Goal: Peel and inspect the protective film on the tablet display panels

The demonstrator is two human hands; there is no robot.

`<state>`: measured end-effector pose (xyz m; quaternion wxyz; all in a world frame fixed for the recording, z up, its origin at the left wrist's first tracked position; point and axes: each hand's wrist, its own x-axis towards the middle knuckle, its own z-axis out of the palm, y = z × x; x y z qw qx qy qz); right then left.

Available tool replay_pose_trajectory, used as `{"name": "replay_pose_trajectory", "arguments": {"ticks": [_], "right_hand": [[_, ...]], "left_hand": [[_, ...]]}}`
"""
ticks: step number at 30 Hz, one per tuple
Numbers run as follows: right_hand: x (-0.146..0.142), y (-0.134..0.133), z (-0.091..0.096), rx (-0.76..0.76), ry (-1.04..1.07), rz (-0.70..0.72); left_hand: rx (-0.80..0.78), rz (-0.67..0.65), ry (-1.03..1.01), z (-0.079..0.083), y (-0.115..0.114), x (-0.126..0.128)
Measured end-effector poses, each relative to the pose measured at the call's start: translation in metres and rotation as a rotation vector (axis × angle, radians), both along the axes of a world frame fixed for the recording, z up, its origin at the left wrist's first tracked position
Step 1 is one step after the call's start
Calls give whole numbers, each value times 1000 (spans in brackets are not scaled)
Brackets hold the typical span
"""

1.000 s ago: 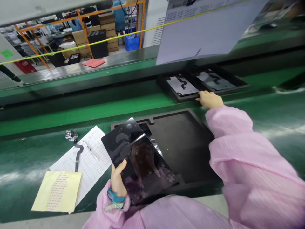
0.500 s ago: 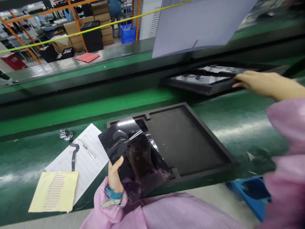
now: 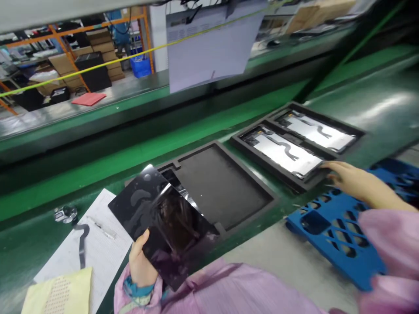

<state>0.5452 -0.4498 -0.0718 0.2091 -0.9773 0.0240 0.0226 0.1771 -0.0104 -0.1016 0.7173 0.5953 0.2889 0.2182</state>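
Note:
My left hand grips a glossy black screen panel by its left edge, thumb on top. The panel tilts over the left part of a black foam tray, with clear film and reflections on its face. My right hand is closed on the near right corner of a second foam tray. Two flat silver-backed units lie side by side in that tray, a left unit and a right unit, each with a dark curved ribbon cable across it. My right fingertips are partly hidden at the tray's edge.
On the left of the green bench lie a printed sheet, a pen, a yellow note and a small metal part with a dark strap. A blue plastic crate stands below the bench edge. White papers hang ahead.
The second tray has come down from a raised, tilted position onto the bench, with my right hand still at its edge. My view has turned right. The left hand still holds the panel.

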Motion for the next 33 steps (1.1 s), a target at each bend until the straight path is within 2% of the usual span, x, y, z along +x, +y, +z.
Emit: {"name": "replay_pose_trajectory", "arguments": {"ticks": [2, 4, 7, 11, 14, 18, 22, 28, 31, 33], "right_hand": [[-26, 20, 21, 113, -82, -45], [-60, 52, 41, 259, -209, -54], [-121, 122, 59, 580, -235, 81], [-196, 229, 59, 1018, 137, 434], [-231, 280, 53, 1211, 359, 528], [-251, 299, 49, 1351, 458, 438], [-260, 302, 46, 1381, 533, 385], [-272, 311, 36, 1420, 618, 364], [-277, 314, 34, 1409, 553, 367], [-283, 315, 33, 1320, 344, 386]], "left_hand": [[-199, -30, -41, 18, 2, 11], [-362, -46, -108, 42, 0, 28], [-421, -10, -235, 75, -13, 59], [-471, 50, -367, 103, -34, 84], [-325, 57, -451, 112, -40, 85], [-232, 2, -412, 114, -36, 75], [-224, 37, -364, 107, -28, 65], [-386, 175, -485, 98, -25, 56], [-478, 241, -553, 96, -28, 54], [-495, 268, -593, 94, -30, 54]]}}
